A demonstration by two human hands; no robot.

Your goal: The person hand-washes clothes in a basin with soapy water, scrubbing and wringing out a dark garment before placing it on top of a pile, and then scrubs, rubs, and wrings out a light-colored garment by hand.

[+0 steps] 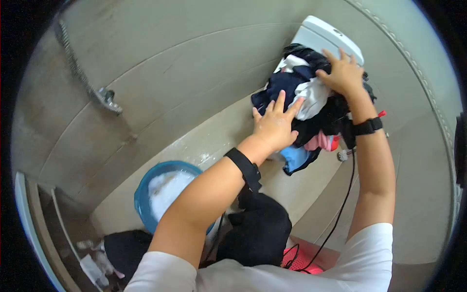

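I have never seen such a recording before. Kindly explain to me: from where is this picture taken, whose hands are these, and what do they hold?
There is no machine here: a camera worn on the person's head looks forward and down. The left hand and right hand are that person's own, bare, with fingers spread over a pile of mixed clothes. Neither seems to grip anything; whether they touch the cloth is hard to tell. The pile lies in front of a white tank. On the floor stands a blue basin with white foam inside.
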